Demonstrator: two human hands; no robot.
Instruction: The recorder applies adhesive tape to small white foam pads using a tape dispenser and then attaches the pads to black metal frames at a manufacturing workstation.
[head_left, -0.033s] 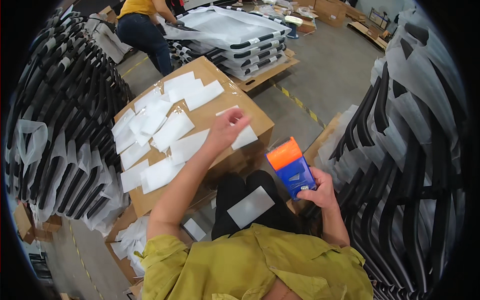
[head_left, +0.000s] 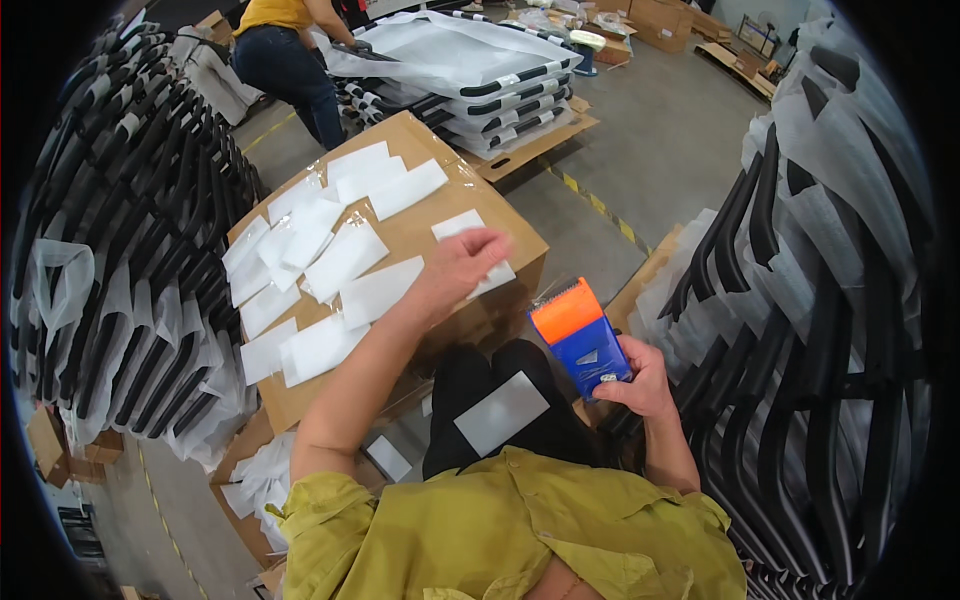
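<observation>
My right hand (head_left: 643, 381) is closed around the lower end of a blue and orange tape dispenser (head_left: 583, 350), its toothed edge turned up and away from me. My left hand (head_left: 462, 263) hovers above the near right part of a cardboard box (head_left: 400, 385), over a white foam sheet (head_left: 458, 222) that it partly covers. Its fingers are bent together in a pinch, and the tips are slightly blurred; whatever they hold cannot be made out. Several more white foam sheets (head_left: 347, 258) lie spread over the box top, some overlapping. One pale sheet (head_left: 502, 414) rests on my lap.
Wrapped black tubular frames are stacked high on the left (head_left: 130, 250) and right (head_left: 790, 330). Beyond the box, a person (head_left: 290, 70) bends by a pile of wrapped frames (head_left: 480, 80). An open carton (head_left: 245, 480) with white wrapping stands at my lower left.
My left hand has shifted slightly down and to the right over the foam sheet, its fingers drawn closer together. The tape dispenser has barely moved.
</observation>
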